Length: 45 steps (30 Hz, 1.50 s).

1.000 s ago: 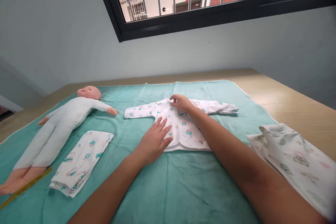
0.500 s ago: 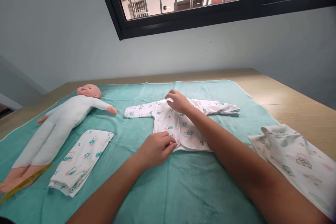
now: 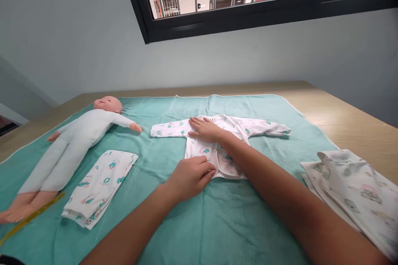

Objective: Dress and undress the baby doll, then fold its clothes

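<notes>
A white baby shirt with teal and pink prints lies spread on a teal towel, sleeves out to both sides. My right hand rests flat on its upper left front, fingers stretched out and holding nothing. At the shirt's lower front edge, my left hand has its fingers closed, thumb and fingertips pinching the hem. My right forearm covers part of the shirt's right side.
A doll in a white body lies at the left, with a yellow tape measure by its feet. Folded printed baby clothing lies beside it. At the right is a printed white cloth. Behind the wooden table are a wall and window.
My right hand has come down from a raised, curled pose near the collar to lie flat on the shirt. My left hand stays at the hem. The view has shifted slightly.
</notes>
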Motion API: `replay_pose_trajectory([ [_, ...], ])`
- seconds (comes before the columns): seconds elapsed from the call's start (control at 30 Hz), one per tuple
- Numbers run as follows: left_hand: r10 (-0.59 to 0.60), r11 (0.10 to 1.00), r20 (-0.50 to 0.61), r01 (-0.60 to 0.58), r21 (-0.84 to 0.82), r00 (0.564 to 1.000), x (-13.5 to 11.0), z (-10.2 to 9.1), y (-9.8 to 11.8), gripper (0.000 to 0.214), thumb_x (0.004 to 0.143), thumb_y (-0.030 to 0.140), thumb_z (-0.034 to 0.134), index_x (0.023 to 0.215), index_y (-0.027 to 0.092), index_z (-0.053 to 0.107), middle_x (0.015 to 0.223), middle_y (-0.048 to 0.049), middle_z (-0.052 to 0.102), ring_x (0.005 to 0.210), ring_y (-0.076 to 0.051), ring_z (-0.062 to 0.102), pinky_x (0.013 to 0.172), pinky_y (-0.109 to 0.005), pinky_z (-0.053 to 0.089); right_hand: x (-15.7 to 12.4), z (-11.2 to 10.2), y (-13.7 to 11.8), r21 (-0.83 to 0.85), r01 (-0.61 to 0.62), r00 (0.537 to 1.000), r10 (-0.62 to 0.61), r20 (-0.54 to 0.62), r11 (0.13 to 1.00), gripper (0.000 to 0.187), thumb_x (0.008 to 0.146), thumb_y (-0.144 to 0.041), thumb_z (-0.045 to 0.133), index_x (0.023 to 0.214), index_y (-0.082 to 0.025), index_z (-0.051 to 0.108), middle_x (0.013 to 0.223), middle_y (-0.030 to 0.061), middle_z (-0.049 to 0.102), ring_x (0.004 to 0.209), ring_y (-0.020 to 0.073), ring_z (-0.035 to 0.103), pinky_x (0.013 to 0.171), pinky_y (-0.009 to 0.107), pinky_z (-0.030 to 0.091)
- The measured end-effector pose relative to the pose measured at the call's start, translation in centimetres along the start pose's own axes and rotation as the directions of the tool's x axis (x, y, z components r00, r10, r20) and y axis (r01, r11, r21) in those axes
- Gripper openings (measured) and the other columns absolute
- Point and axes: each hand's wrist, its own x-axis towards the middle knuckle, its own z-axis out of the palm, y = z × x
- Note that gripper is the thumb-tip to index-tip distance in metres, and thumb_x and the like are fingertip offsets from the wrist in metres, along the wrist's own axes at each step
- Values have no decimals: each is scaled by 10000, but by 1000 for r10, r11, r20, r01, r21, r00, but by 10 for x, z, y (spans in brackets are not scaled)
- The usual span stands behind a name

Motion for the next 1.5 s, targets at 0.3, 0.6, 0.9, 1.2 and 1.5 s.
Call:
replay_pose_trajectory([
  [0.3,124,985,204,-145,89,971,2,10,2,608,1008,496,361,1539,211,285,1614,-69,285,1502,-247,222,1228,-494,200,-1,-15,7,808,65,871,363,-333,585,402,916,-512,509,1094,-203,694,1250,92,684,1207,252,601,1080,418,404],
  [0.6,105,988,256,-130,86,961,6,8,2,543,1008,510,342,1520,331,327,1626,-34,246,1510,-267,187,1207,-554,186,-34,-25,45,945,303,652,750,-112,-123,77,863,-238,617,923,-207,580,1094,92,688,1054,185,667,911,342,569],
  [0.9,-59,958,44,68,-279,997,5,1,-10,361,979,410,479,1274,267,630,1416,-61,581,1349,-222,494,1161,-459,343,-70,-38,66,764,483,717,694,-66,-427,163,856,-178,552,1019,-179,544,1211,146,624,1080,203,667,811,301,614],
  [1.2,-806,582,-393,479,-657,442,7,-23,-88,223,887,282,542,1058,169,629,1153,-94,675,1095,-210,643,978,-380,523,-91,-40,94,654,605,646,760,-70,-454,229,878,-240,518,1106,-229,534,1239,115,592,1123,188,636,813,351,612],
  [1.5,-931,331,-337,723,-606,144,17,-61,-134,225,751,245,641,937,165,544,983,-155,677,974,-314,687,792,-425,564,-100,-46,112,734,515,615,787,43,-443,145,904,-289,486,1034,-242,530,1159,110,602,1057,182,653,770,374,603],
])
